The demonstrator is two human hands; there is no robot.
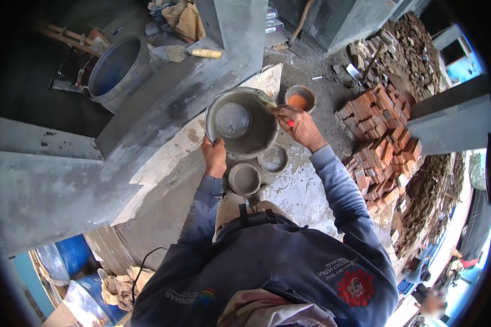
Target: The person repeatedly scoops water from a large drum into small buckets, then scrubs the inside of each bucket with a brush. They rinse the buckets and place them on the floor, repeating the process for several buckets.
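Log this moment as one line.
left hand: grips grey bucket by rim | right hand: holds brush at rim | around: brick pile, trowel

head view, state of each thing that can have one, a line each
Large grey bucket, open, grey-smeared inside
Brush, held, bristles at the bucket's rim
Left hand, closed on the bucket's rim
Right hand, closed on the brush
Orange-lined pail, open
Small grey bucket, open
Trowel, lying down, unheld
Blue-lined drum, open
Bricks, piled unevenly
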